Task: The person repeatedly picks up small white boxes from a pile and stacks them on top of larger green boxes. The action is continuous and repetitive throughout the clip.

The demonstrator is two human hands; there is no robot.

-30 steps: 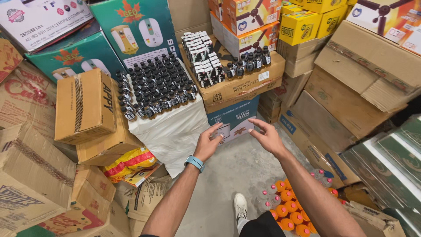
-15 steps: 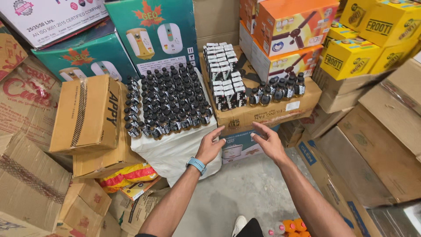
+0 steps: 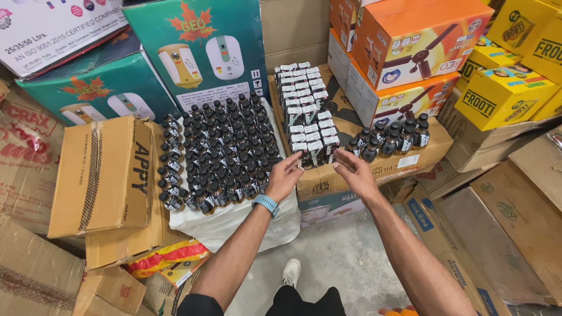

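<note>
Stacked cartons fill the storeroom around a bare concrete floor (image 3: 345,251). Left hand (image 3: 285,175), wearing a blue watch (image 3: 266,204), and right hand (image 3: 356,172) are both open, fingers spread, empty. Both reach toward small white-topped packs (image 3: 308,131) standing on a brown carton (image 3: 351,167). Left of these, dark bottles (image 3: 219,152) stand massed on a white sack (image 3: 234,213). Beyond: green boxes (image 3: 199,50) left, orange boxes (image 3: 410,52) right.

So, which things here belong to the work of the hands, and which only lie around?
In hand:
- left hand and right hand, reaching at the small cartons
- flat brown box under them

Lying about:
- dark bottles
- yellow boxes
- fan boxes
</note>
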